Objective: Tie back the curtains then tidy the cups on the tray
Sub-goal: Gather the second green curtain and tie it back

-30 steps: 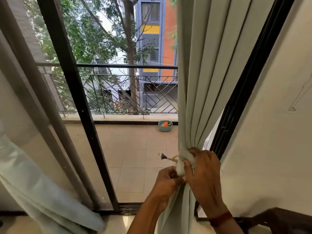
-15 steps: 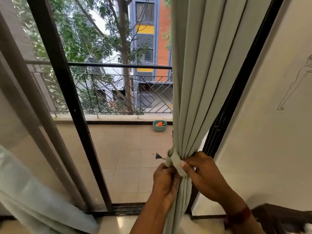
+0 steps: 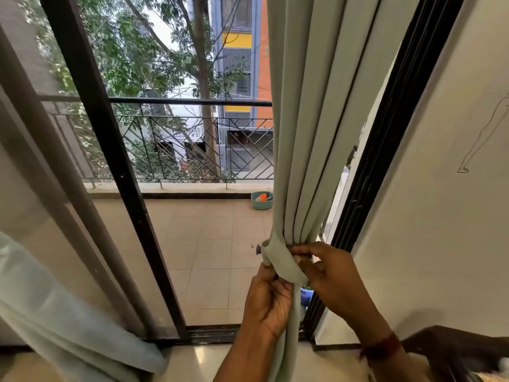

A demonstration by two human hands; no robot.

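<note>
Now: my left hand (image 3: pixel 268 304) grips the gathered curtain (image 3: pixel 303 133) just under its tie-back band (image 3: pixel 281 260); my right hand (image 3: pixel 333 277) pinches that band's right side (beside the black door frame (image 3: pixel 385 161)).

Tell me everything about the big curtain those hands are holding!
The curtain is pale grey-green, thick-looking cloth that hangs in long folds beside the black door frame. Low down it is bunched tight, with a fabric band of the same cloth wrapped round it. The left hand pinches the band's lower end, and the right hand pinches its right side. Below the band the curtain drops straight down between the arms.
</note>
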